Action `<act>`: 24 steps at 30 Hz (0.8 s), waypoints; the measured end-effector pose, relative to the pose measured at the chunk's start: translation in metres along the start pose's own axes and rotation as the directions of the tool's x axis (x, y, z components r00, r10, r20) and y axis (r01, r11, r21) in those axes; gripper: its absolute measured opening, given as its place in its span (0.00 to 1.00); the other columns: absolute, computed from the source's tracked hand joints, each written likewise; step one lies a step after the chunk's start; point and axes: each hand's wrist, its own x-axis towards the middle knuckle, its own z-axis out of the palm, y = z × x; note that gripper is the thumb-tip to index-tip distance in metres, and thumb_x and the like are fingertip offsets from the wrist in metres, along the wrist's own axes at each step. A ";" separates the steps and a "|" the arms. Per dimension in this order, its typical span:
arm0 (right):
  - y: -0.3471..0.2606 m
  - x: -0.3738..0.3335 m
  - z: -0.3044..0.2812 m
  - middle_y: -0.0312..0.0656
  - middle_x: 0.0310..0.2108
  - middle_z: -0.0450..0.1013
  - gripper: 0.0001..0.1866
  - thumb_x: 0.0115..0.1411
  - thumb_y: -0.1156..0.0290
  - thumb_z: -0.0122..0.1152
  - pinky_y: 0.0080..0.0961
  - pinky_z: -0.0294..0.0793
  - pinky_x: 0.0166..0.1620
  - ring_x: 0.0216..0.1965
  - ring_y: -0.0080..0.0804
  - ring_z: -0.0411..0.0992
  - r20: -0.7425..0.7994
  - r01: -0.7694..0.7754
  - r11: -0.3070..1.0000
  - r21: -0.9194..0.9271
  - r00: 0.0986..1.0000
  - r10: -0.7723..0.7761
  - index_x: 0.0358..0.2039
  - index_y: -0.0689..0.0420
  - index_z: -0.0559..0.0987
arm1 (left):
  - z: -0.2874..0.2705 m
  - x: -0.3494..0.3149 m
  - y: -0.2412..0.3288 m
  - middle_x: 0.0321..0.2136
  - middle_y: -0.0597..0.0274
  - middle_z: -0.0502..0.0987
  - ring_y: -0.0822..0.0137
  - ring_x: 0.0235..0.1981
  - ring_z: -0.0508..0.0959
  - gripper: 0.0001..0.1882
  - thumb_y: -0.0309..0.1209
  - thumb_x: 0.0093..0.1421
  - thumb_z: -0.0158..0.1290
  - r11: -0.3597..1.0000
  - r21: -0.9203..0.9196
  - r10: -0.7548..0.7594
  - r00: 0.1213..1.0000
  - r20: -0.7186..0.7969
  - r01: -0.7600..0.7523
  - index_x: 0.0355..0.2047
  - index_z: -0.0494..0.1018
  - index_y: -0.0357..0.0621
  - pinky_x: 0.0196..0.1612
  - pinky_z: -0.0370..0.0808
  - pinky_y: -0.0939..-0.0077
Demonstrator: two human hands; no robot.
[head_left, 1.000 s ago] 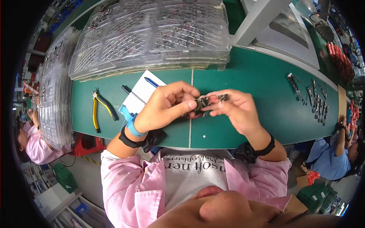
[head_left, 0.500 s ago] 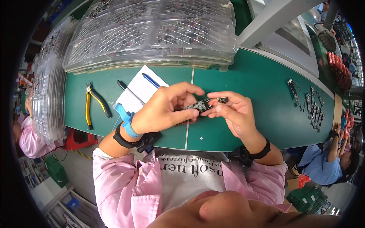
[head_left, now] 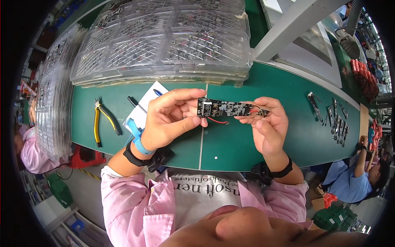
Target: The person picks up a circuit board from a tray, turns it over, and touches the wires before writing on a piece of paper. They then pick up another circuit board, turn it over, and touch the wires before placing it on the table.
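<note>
A long narrow black circuit board point(head_left: 224, 108) with small parts and a red wire point(head_left: 217, 121) is held level above the green bench point(head_left: 230, 144). My left hand point(head_left: 170, 117) pinches its left end between thumb and fingers. My right hand point(head_left: 267, 123) holds its right end, fingers curled under it, by a small attached piece point(head_left: 263, 112). Both wrists wear black straps; the left one also has a blue band point(head_left: 135, 132).
Stacks of clear plastic trays point(head_left: 164, 41) fill the bench's back and left side. Yellow-handled pliers point(head_left: 98, 121), a white paper with pens point(head_left: 144, 107) lie at the left. Several dark boards point(head_left: 337, 119) lie at the right. Other people sit at far left and lower right.
The board has been turned flat and stretched out between my hands, which have moved apart. The view has shifted a little closer.
</note>
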 end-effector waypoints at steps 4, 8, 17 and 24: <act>-0.001 0.000 0.004 0.46 0.35 0.68 0.16 0.51 0.79 0.52 0.35 0.72 0.43 0.34 0.33 0.71 -0.007 0.009 1.000 0.018 1.000 -0.009 0.41 0.68 0.66 | -0.001 0.000 0.001 0.35 0.51 0.72 0.68 0.32 0.74 0.23 0.12 0.48 0.48 1.000 -0.022 0.000 1.000 0.011 0.000 0.47 0.60 0.29 0.37 0.73 0.77; 0.002 -0.002 0.003 0.46 0.32 0.69 0.16 0.51 0.80 0.50 0.36 0.73 0.39 0.33 0.37 0.72 0.003 0.005 1.000 -0.019 1.000 -0.005 0.42 0.68 0.65 | 0.006 0.001 0.004 0.27 0.55 0.73 0.67 0.26 0.75 0.25 0.18 0.47 0.53 0.998 -0.044 -0.042 0.996 -0.083 0.038 0.47 0.61 0.31 0.33 0.72 0.77; 0.005 -0.003 0.004 0.47 0.31 0.69 0.15 0.51 0.79 0.51 0.36 0.74 0.37 0.32 0.35 0.71 -0.012 -0.010 0.999 -0.045 1.000 0.010 0.40 0.67 0.67 | -0.001 -0.003 0.003 0.35 0.51 0.72 0.66 0.34 0.74 0.24 0.13 0.48 0.49 0.995 -0.094 0.023 0.998 0.061 -0.018 0.48 0.59 0.28 0.38 0.73 0.76; 0.005 -0.004 0.002 0.45 0.33 0.68 0.12 0.52 0.82 0.50 0.36 0.74 0.40 0.32 0.27 0.69 -0.008 -0.002 0.994 -0.106 1.000 0.001 0.39 0.67 0.68 | -0.002 -0.002 0.001 0.37 0.51 0.70 0.66 0.33 0.75 0.22 0.14 0.49 0.49 0.996 -0.056 0.069 0.994 0.087 -0.065 0.47 0.62 0.29 0.38 0.72 0.76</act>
